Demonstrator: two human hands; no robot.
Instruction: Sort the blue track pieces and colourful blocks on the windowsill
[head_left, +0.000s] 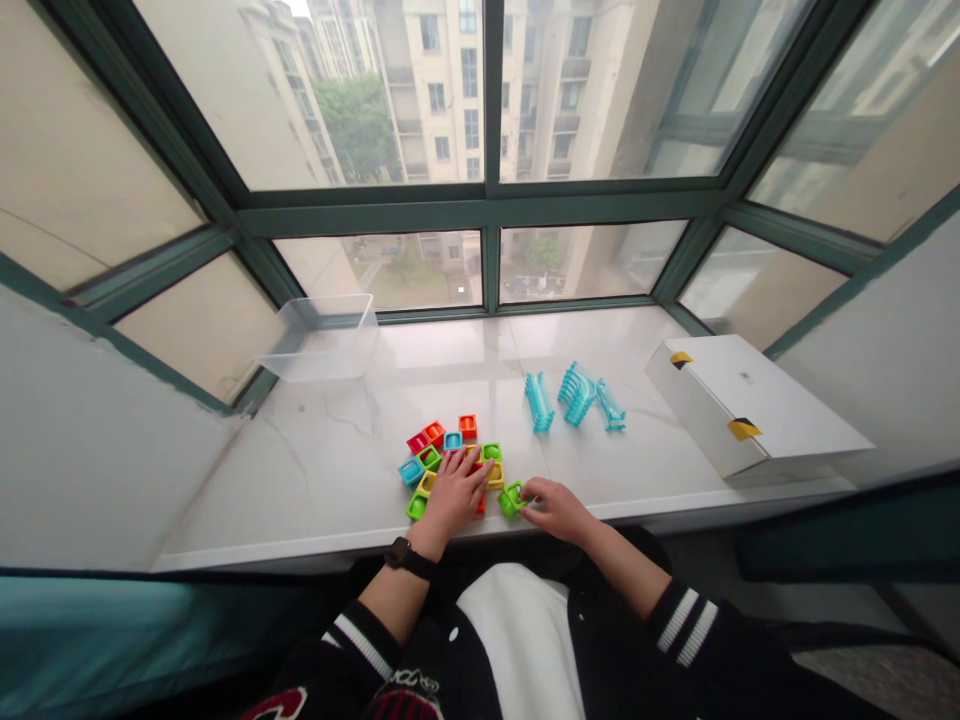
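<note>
A cluster of small plastic square blocks (442, 452) in red, orange, blue, green and yellow lies on the white marble windowsill (337, 470). My left hand (454, 497) rests on the cluster with fingers stretched out flat over the blocks. My right hand (555, 508) pinches a green block (512, 498) at the cluster's right edge, near the sill's front edge.
Three light-blue ribbed plastic pieces (574, 395) lie behind and to the right. A white cardboard box (750, 405) sits at the right end, a clear plastic bin (322, 338) at the back left. Windows close off the back and sides.
</note>
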